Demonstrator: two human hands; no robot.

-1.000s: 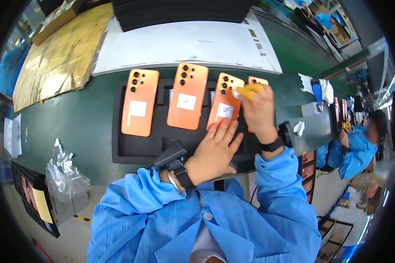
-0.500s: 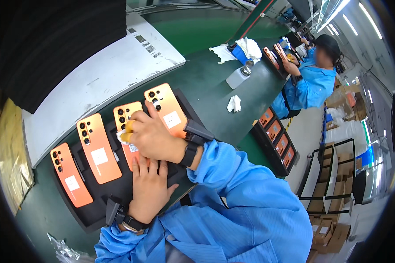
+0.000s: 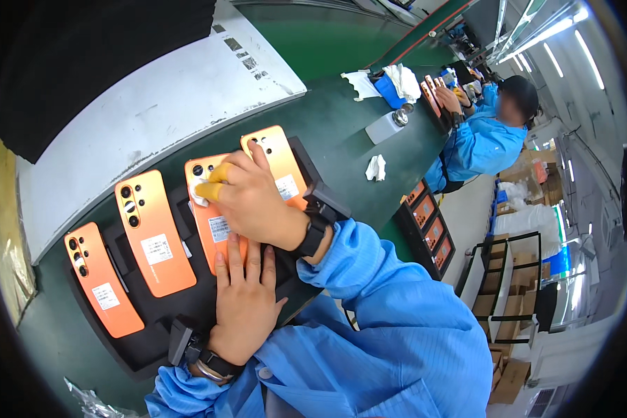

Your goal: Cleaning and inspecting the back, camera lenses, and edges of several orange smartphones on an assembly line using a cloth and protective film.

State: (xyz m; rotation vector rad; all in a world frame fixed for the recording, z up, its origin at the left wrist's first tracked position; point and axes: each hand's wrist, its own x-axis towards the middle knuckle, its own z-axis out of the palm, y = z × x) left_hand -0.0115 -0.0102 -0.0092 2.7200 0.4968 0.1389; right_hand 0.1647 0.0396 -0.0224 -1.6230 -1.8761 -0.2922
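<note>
Four orange phones lie backs up in a black foam tray, each with a white label and dark round camera lenses. My right hand, with yellow finger cots on its fingers, pinches a white wiping cloth against the third phone from the left, beside its lenses. My left hand lies flat, fingers spread, its fingertips at the lower part of that phone. Under my right hand's raised finger is the rightmost phone, partly covered. Left of my hands are the second phone and the leftmost phone.
A white board stands behind the tray on the green table. Further right are a crumpled white cloth, a clear bottle and a blue box. A co-worker handles phones beyond, near another phone tray.
My right hand has slid the cloth up the third phone toward its lenses. My left hand stays nearly in place. The view has shifted a little, and the co-worker's hands have moved.
</note>
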